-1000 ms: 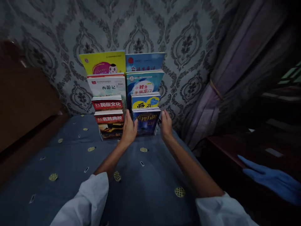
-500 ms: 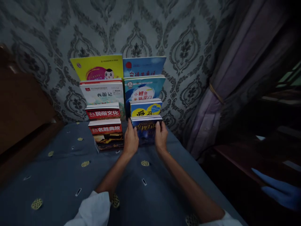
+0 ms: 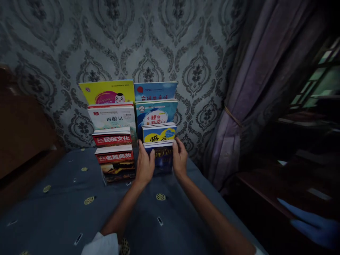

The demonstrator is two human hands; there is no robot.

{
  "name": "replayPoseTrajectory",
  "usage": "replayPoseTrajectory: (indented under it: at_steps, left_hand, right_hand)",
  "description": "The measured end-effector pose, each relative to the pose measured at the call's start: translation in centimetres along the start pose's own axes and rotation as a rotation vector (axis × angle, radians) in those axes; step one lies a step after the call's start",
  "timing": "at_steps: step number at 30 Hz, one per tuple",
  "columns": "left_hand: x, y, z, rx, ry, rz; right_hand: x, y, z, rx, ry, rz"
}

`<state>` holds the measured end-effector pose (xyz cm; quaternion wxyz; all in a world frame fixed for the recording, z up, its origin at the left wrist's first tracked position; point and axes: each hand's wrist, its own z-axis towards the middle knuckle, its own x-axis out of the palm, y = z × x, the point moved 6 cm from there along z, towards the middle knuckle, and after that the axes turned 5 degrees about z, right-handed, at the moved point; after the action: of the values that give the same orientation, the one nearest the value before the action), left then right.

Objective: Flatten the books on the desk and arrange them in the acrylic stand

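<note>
Two stepped columns of books stand upright against the wall. At the front of the right column is a dark blue book with gold lettering. My left hand grips its left edge, thumb on the cover. My right hand closes on its right edge the same way. Behind it rise a yellow and blue book, a teal book and a light blue book. The left column holds a book with a red title band, another red-banded book, a white book and a yellow book.
A blue patterned cloth covers the surface below. Patterned wallpaper is behind the books. To the right hangs a tied purple curtain, with a dark table and a blue item beyond. Brown wooden furniture stands left.
The view has tilted up, so the books appear lower and slightly left. Both hands stay at the edges of the dark blue book, which remains at the front of the right column.
</note>
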<state>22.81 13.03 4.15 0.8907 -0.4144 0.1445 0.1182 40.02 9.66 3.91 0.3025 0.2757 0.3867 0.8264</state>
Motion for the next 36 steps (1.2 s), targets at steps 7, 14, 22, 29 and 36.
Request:
replayPoseTrajectory:
  at_steps: [7, 14, 22, 29, 36]
  left_hand:
    - [-0.1, -1.8, 2.9, 0.057, -0.073, -0.028]
    - [0.0, -1.6, 2.9, 0.066, -0.106, 0.018]
    - [0.2, -1.5, 3.1, 0.055, -0.056, -0.011]
    - [-3.1, -3.8, 1.0, 0.115, 0.039, 0.039]
    - [-15.4, -5.9, 3.4, 0.335, -0.241, 0.184]
  right_hand:
    - [2.0, 1.3, 4.2, -0.078, 0.148, -0.019]
    - [1.8, 0.8, 3.8, -0.138, 0.101, -0.129]
    - [1.8, 1.0, 3.7, -0.172, 0.108, -0.167]
    - [1.0, 3.1, 3.2, -0.284, 0.071, -0.193]
    - [4.2, 10.5, -0.3, -0.517, 0.241, -0.132]
